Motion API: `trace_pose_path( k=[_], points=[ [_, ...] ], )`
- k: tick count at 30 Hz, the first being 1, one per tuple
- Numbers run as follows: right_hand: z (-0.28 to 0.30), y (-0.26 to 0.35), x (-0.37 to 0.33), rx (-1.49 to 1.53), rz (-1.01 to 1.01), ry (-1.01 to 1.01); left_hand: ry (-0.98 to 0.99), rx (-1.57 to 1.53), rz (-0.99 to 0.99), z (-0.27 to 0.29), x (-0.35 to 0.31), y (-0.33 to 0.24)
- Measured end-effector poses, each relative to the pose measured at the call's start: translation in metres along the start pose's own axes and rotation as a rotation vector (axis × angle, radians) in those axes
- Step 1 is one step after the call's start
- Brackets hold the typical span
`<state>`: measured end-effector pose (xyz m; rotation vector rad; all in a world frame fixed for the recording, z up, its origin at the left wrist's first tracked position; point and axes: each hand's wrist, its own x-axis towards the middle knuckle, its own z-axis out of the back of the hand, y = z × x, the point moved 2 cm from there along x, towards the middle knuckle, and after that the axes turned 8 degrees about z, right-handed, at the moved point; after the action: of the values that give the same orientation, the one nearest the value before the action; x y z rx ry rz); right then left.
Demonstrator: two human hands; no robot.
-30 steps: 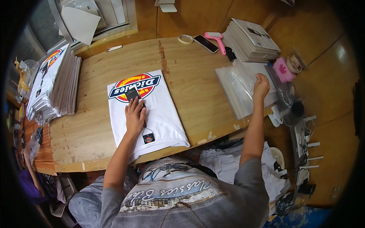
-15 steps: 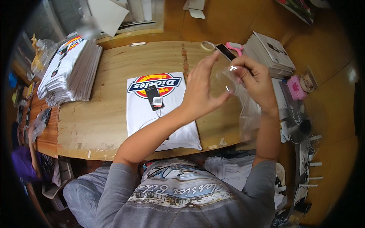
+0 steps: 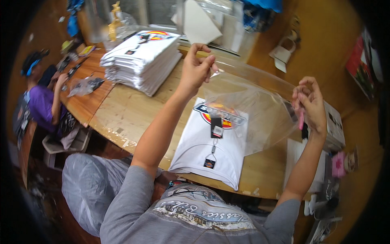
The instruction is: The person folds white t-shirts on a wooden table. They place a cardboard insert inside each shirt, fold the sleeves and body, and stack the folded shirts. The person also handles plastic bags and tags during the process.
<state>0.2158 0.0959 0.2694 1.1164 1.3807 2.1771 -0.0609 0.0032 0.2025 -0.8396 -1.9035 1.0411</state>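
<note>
A clear plastic bag (image 3: 264, 107) is stretched wide between my raised hands. My left hand (image 3: 197, 69) pinches one upper corner of it. At the opposite corner, my right hand (image 3: 309, 103) has its fingers closed on the film. Beneath and behind the bag lies a folded white T-shirt (image 3: 203, 150) with a red, yellow and blue print. A black hang tag (image 3: 216, 128) with a pale label rests on that print, and a cord runs down from it to a small black tag (image 3: 209, 163). The bag's film partly covers the shirt's upper right.
A tall stack of folded white T-shirts (image 3: 142, 61) stands at the table's back left. Right of the table is a pink box (image 3: 338, 164). A person in a purple shirt (image 3: 40, 105) sits far left. A grey plastic-wrapped bundle (image 3: 87, 191) lies beside me.
My hands have moved apart, spreading the bag that was bunched near my right hand. The view has turned, bringing the seated person in at the left.
</note>
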Motion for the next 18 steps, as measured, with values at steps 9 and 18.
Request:
trace_pose_path(
  k=[9, 18],
  points=[
    [-0.111, -0.002, 0.013, 0.645, -0.011, 0.052, -0.232, 0.788, -0.812, -0.062, -0.087, -0.049],
    [-0.115, 0.012, 0.008, -0.507, 0.476, 0.287, -0.079, 0.692, -0.823, -0.044, -0.091, -0.058]
  ],
)
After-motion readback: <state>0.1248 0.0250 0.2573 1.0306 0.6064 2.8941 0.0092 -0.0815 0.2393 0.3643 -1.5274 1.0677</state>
